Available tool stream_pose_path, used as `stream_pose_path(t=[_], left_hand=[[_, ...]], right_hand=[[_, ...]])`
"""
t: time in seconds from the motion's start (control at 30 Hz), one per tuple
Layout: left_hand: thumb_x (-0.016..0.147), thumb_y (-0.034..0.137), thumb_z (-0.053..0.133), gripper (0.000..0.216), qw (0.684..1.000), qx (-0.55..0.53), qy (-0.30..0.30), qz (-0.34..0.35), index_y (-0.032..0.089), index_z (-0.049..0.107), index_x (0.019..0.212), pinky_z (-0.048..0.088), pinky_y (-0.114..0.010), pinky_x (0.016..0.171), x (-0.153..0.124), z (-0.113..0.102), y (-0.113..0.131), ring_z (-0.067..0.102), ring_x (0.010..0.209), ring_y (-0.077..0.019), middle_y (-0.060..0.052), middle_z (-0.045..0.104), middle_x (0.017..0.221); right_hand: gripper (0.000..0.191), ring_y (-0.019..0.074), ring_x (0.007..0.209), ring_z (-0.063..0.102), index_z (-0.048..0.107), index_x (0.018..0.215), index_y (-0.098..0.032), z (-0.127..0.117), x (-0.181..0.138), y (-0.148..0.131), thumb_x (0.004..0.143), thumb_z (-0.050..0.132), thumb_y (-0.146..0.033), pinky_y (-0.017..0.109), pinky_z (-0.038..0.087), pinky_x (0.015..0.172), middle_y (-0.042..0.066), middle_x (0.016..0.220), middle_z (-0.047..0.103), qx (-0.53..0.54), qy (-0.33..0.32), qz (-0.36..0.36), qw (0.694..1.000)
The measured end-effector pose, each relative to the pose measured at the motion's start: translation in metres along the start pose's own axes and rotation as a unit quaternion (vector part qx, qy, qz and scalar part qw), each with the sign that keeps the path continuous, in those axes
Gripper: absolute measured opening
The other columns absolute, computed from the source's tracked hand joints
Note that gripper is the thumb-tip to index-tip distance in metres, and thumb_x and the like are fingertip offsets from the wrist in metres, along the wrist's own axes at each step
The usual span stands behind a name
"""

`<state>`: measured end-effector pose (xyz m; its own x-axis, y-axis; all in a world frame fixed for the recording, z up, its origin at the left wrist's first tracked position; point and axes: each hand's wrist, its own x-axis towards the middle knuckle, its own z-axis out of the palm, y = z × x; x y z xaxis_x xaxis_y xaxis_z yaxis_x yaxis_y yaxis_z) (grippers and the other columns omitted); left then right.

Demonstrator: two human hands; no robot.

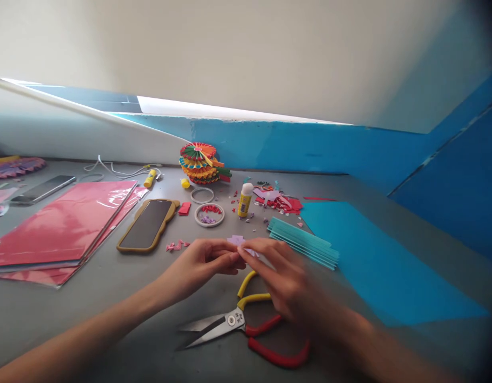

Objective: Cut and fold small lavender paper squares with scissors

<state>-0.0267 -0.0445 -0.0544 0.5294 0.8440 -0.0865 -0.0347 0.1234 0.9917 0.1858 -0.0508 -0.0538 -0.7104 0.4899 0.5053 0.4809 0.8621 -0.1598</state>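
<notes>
My left hand (206, 263) and my right hand (281, 276) meet over the grey tabletop (110, 314), fingertips pinched together on a small pale purple paper piece (238, 242). The right hand is slightly blurred by motion. Just below the hands lie scissors (222, 325) with yellow handles, blades open, and a red-handled tool (275, 351) crossing them. A folded teal paper fan strip (303, 243) lies just right of the hands.
A phone in a tan case (148, 226), red paper sheets in plastic (62, 226), a glue bottle (244, 200), tape rings (209, 215), a stack of colourful paper rosettes (201, 162), paper scraps (280, 202), a large blue sheet (381, 260), another phone (42, 190).
</notes>
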Motion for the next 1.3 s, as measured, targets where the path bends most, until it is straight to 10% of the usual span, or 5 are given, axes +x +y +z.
stream_pose_path(t=[0.27, 0.8, 1.3], left_hand=[[0.091, 0.028, 0.057, 0.020, 0.998, -0.048, -0.005, 0.028, 0.014, 0.057, 0.104, 0.052, -0.037, 0.090, -0.006, 0.013, -0.002, 0.066, 0.098, -0.0221, -0.009, 0.071, 0.097], [0.089, 0.034, 0.058, 0.026, 0.997, -0.012, -0.072, -0.017, 0.012, 0.060, 0.103, 0.049, -0.032, 0.076, -0.005, 0.019, -0.015, 0.065, 0.083, -0.0190, -0.011, 0.070, 0.092], [0.092, 0.040, 0.052, 0.029, 1.000, 0.031, 0.000, 0.000, 0.012, 0.059, 0.088, 0.048, -0.026, 0.069, -0.011, 0.010, -0.018, 0.062, 0.074, -0.0157, -0.007, 0.068, 0.082]], right_hand=[[0.029, 0.0155, 0.069, 0.053, 0.048, 0.079, -0.022, -0.014, 0.015, -0.014, 0.102, 0.030, -0.026, 0.027, 0.048, 0.065, 0.000, 0.076, 0.052, 0.221, -0.003, 0.261, 0.940], [0.020, 0.0120, 0.077, 0.056, 0.055, 0.081, -0.017, -0.025, 0.017, -0.016, 0.089, 0.050, 0.000, 0.021, 0.043, 0.069, 0.000, 0.085, 0.057, 0.199, -0.101, 0.226, 0.948], [0.024, 0.0098, 0.097, 0.056, 0.060, 0.101, -0.018, -0.010, 0.007, -0.006, 0.092, 0.047, 0.000, 0.018, 0.044, 0.086, 0.002, 0.103, 0.057, 0.287, -0.067, 0.171, 0.940]])
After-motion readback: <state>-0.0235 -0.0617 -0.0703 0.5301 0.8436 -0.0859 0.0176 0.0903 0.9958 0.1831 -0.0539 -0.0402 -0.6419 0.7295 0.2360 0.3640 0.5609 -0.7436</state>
